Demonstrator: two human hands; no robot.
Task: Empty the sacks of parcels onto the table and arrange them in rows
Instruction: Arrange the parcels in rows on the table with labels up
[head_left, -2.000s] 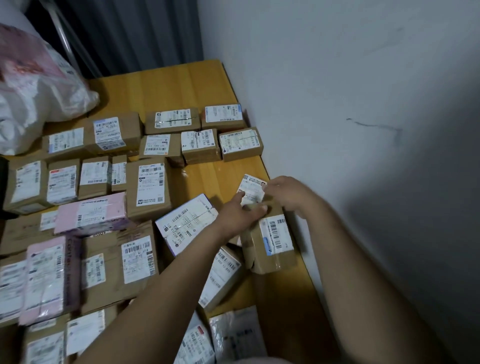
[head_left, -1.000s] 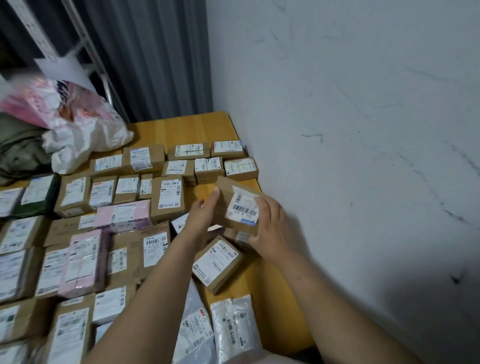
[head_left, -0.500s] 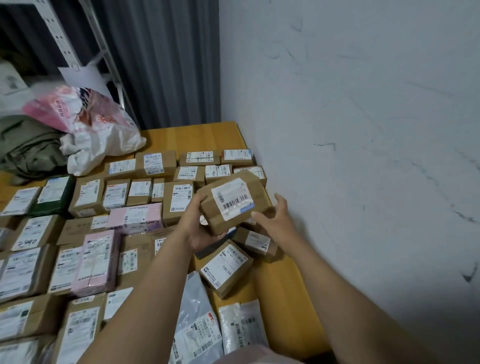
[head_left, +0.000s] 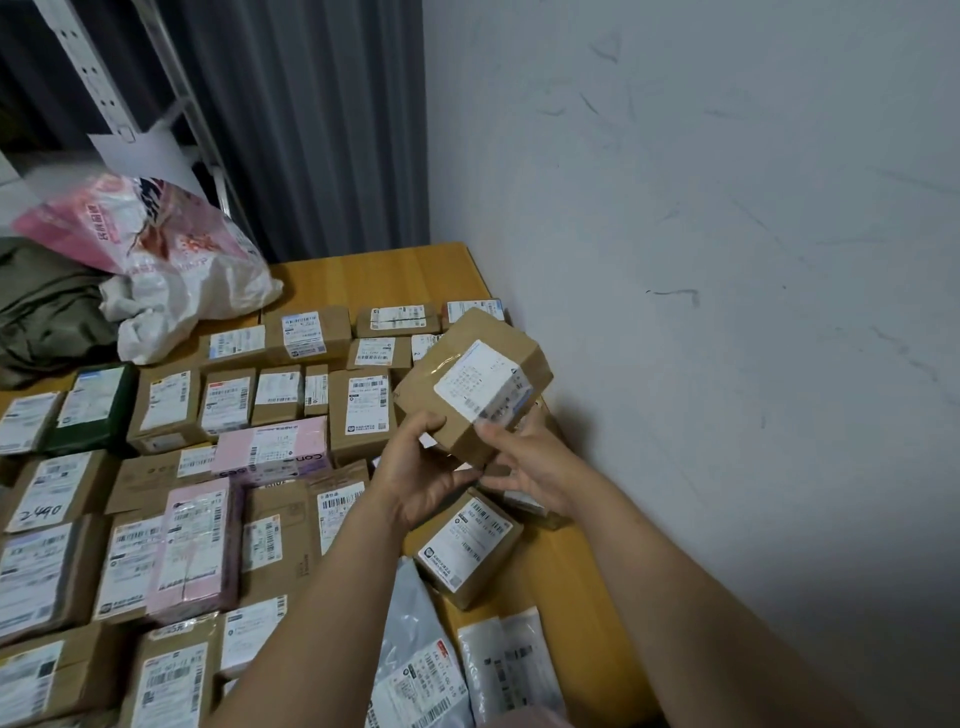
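The brown cardboard box (head_left: 472, 384) hangs tilted above the table's (head_left: 374, 275) wall-side edge with its white label up. The left hand (head_left: 415, 467) is curled round its near left edge, and the right hand (head_left: 535, 462) pinches its near corner from below. I judge it should be levelled, kept label-up and set square with the rows (head_left: 366, 405) just left of the grip, not on the skewed box (head_left: 467, 540) beneath the hands. Its label is too blurred to read; left of the grip a pink parcel (head_left: 270, 452) shows "Con", and far left a handwritten label (head_left: 44, 512) seems to read 2490 upside down.
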